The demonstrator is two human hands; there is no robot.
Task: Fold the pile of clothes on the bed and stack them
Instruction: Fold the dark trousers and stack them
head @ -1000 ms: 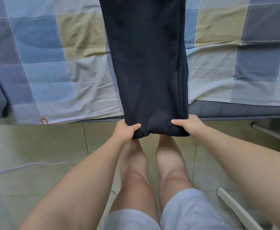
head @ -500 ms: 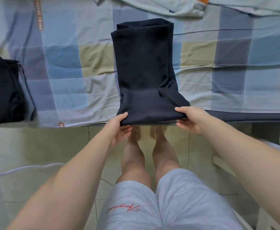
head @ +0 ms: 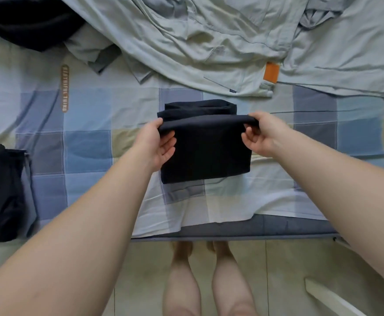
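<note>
Midway up the checked sheet (head: 90,142) of the bed, a person's left hand (head: 158,142) and right hand (head: 264,135) each pinch one end of the raised fold of a dark garment (head: 204,156). The garment sits at the centre, its lower part flat on the sheet. A folded dark stack (head: 1,192) lies at 9 o'clock, a rumpled pale green pile of clothes (head: 209,42) at 12 o'clock, and a black heap (head: 27,19) at 11 o'clock.
</note>
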